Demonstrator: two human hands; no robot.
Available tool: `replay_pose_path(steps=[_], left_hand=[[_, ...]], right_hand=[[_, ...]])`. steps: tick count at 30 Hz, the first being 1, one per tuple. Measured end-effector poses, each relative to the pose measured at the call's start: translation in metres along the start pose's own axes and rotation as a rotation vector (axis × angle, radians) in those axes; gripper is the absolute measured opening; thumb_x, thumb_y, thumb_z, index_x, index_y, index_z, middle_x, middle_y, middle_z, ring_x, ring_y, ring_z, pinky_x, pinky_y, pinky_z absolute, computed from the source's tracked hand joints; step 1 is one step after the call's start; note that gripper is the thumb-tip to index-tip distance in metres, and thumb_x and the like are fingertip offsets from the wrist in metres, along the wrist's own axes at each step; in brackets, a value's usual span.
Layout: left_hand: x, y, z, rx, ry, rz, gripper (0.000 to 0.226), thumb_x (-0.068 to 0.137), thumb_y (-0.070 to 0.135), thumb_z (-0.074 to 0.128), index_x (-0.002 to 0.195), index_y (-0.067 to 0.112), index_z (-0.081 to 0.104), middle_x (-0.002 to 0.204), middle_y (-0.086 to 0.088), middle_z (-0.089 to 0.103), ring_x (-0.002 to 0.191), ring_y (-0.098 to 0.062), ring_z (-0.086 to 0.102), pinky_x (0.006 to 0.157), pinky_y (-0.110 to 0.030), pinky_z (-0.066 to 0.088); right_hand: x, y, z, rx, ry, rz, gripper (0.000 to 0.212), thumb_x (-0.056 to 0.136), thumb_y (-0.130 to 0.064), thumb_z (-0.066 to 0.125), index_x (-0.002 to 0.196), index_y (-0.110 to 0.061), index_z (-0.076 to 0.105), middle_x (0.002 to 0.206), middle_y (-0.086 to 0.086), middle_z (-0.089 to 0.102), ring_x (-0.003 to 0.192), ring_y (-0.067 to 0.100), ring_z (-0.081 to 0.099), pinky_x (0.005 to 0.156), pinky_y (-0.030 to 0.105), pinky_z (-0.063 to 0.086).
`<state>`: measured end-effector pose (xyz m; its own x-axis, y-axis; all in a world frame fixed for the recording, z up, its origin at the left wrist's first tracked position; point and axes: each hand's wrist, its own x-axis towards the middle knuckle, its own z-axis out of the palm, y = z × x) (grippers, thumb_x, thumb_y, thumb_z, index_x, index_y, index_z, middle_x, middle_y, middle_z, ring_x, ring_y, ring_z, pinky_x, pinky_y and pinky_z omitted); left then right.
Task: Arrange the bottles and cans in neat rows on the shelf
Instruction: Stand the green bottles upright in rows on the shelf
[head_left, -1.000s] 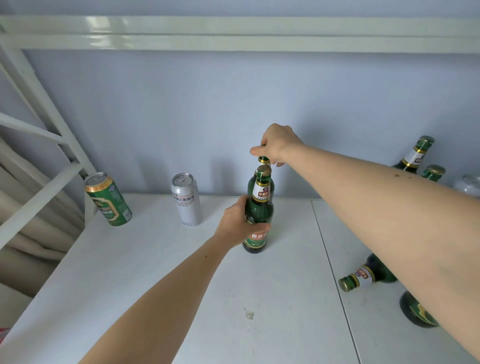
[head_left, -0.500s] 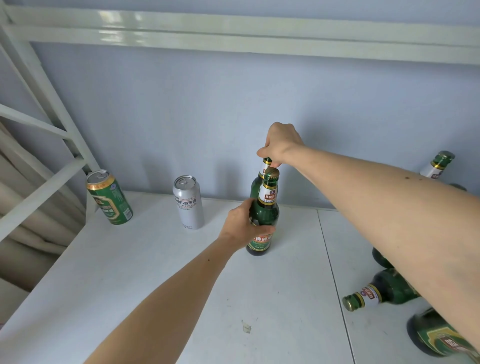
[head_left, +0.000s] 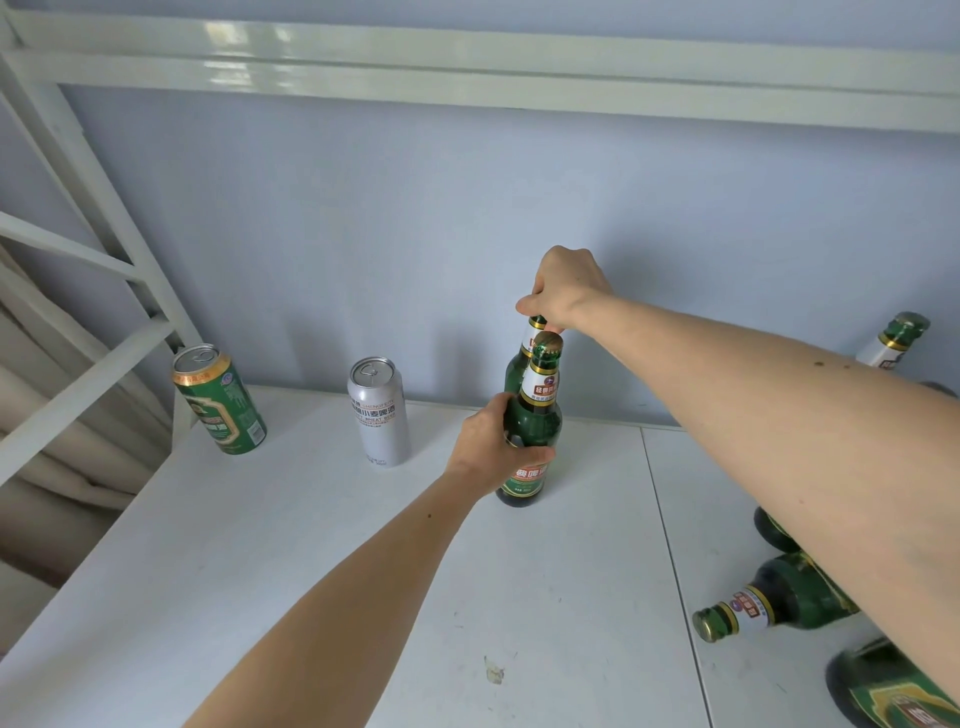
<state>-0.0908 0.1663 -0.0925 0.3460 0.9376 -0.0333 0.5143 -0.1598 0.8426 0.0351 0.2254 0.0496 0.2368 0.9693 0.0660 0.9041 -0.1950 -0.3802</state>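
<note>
The white shelf (head_left: 322, 597) carried 2 upright cans near the back wall: a green can (head_left: 221, 400) at the left edge and a silver can (head_left: 379, 413) to its right, well apart from it. Both tabs lay flat; contents could not be seen. Right of the silver can stood 2 green bottles, one directly behind the other. The front bottle (head_left: 535, 415) was capped and upright on the shelf; the rear bottle (head_left: 519, 364) was mostly hidden behind it. The left hand (head_left: 493, 447) was wrapped round the body of the front bottle, thumb across its label. The right hand (head_left: 563, 291) was curled over the top of the rear bottle, fingertips pinching its neck. On the right section, a bottle (head_left: 769, 608) lay on its side, capped, neck pointing left. A capped neck (head_left: 896, 340) rose behind the right forearm near the wall. Further green glass showed at the lower right corner (head_left: 893, 696) and under the forearm (head_left: 774, 530); whether these were separate bottles could not be determined. Count: 2 cans, at least 4 bottles.
</note>
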Motion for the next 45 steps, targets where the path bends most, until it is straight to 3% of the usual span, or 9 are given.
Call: replay_pose_path(steps=[3, 10, 15, 18, 25, 31, 36, 41, 45], left_hand=[[0.001, -0.001, -0.001, -0.001, -0.016, -0.017, 0.071, 0.070, 0.031, 0.084, 0.129, 0.018, 0.048, 0.120, 0.001, 0.062, 0.109, -0.020, 0.058, 0.093, -0.036, 0.051], [-0.001, -0.001, -0.002, 0.014, -0.030, -0.030, 0.070, 0.072, 0.032, 0.082, 0.130, 0.020, 0.045, 0.122, 0.001, 0.060, 0.112, -0.020, 0.057, 0.093, -0.035, 0.050], [-0.001, -0.002, -0.001, 0.067, -0.029, -0.056, 0.073, 0.071, 0.041, 0.081, 0.129, 0.019, 0.043, 0.123, 0.000, 0.060, 0.114, -0.021, 0.057, 0.093, -0.037, 0.051], [-0.002, -0.002, 0.000, 0.105, -0.031, -0.064, 0.073, 0.070, 0.046, 0.080, 0.128, 0.021, 0.043, 0.123, 0.002, 0.060, 0.114, -0.021, 0.057, 0.093, -0.042, 0.052], [-0.004, 0.000, -0.002, 0.200, -0.035, -0.064, 0.071, 0.073, 0.048, 0.076, 0.128, 0.021, 0.041, 0.124, 0.003, 0.058, 0.115, -0.021, 0.055, 0.091, -0.043, 0.051], [-0.007, 0.002, -0.006, 0.241, -0.035, -0.062, 0.067, 0.077, 0.048, 0.073, 0.128, 0.020, 0.040, 0.126, 0.002, 0.057, 0.115, -0.022, 0.054, 0.090, -0.043, 0.050], [-0.012, 0.003, -0.009, 0.280, -0.042, -0.064, 0.070, 0.078, 0.050, 0.071, 0.130, 0.017, 0.038, 0.131, 0.000, 0.055, 0.119, -0.023, 0.052, 0.093, -0.043, 0.049], [-0.020, 0.002, -0.015, 0.384, -0.090, -0.107, 0.078, 0.076, 0.057, 0.070, 0.131, 0.012, 0.037, 0.133, -0.005, 0.051, 0.120, -0.025, 0.050, 0.093, -0.042, 0.047], [-0.034, 0.004, -0.016, 0.516, -0.174, -0.160, 0.070, 0.079, 0.063, 0.062, 0.120, 0.009, 0.045, 0.120, -0.005, 0.055, 0.097, -0.022, 0.052, 0.082, -0.035, 0.048]], right_hand=[[-0.002, -0.002, -0.001, 0.019, -0.031, -0.003, 0.024, 0.084, -0.019, 0.066, 0.098, 0.001, 0.067, 0.080, 0.013, 0.073, 0.065, 0.026, 0.072, 0.066, 0.030, 0.055], [-0.008, 0.001, -0.002, 0.024, -0.024, 0.025, 0.031, 0.088, -0.031, 0.065, 0.094, -0.001, 0.068, 0.065, 0.009, 0.067, 0.056, 0.024, 0.064, 0.055, 0.024, 0.045], [-0.013, 0.001, -0.004, 0.020, -0.042, 0.027, 0.033, 0.089, -0.033, 0.062, 0.093, -0.001, 0.068, 0.077, 0.013, 0.073, 0.060, 0.029, 0.067, 0.072, 0.034, 0.057], [-0.016, 0.001, -0.006, 0.006, -0.053, 0.027, 0.034, 0.090, -0.036, 0.060, 0.096, -0.004, 0.069, 0.080, 0.012, 0.073, 0.060, 0.026, 0.066, 0.074, 0.035, 0.059], [-0.023, 0.000, -0.013, -0.012, -0.085, 0.040, 0.033, 0.088, -0.037, 0.061, 0.101, -0.008, 0.066, 0.097, 0.007, 0.068, 0.078, 0.029, 0.071, 0.080, 0.040, 0.058], [-0.031, 0.004, -0.019, -0.018, -0.075, 0.065, 0.025, 0.088, -0.035, 0.061, 0.080, -0.012, 0.055, 0.082, 0.003, 0.057, 0.079, 0.029, 0.056, 0.061, 0.027, 0.040], [-0.041, 0.005, -0.028, -0.013, -0.025, 0.069, 0.045, 0.090, -0.040, 0.063, 0.121, -0.007, 0.059, 0.120, 0.008, 0.061, 0.111, 0.028, 0.059, 0.086, 0.034, 0.047], [-0.058, 0.011, -0.039, 0.000, 0.018, 0.081, 0.051, 0.089, -0.046, 0.063, 0.122, -0.008, 0.058, 0.124, 0.009, 0.060, 0.114, 0.029, 0.057, 0.091, 0.036, 0.047], [-0.079, 0.020, -0.054, 0.007, 0.066, 0.098, 0.050, 0.090, -0.046, 0.061, 0.122, -0.007, 0.058, 0.124, 0.009, 0.060, 0.115, 0.030, 0.057, 0.092, 0.037, 0.047]])
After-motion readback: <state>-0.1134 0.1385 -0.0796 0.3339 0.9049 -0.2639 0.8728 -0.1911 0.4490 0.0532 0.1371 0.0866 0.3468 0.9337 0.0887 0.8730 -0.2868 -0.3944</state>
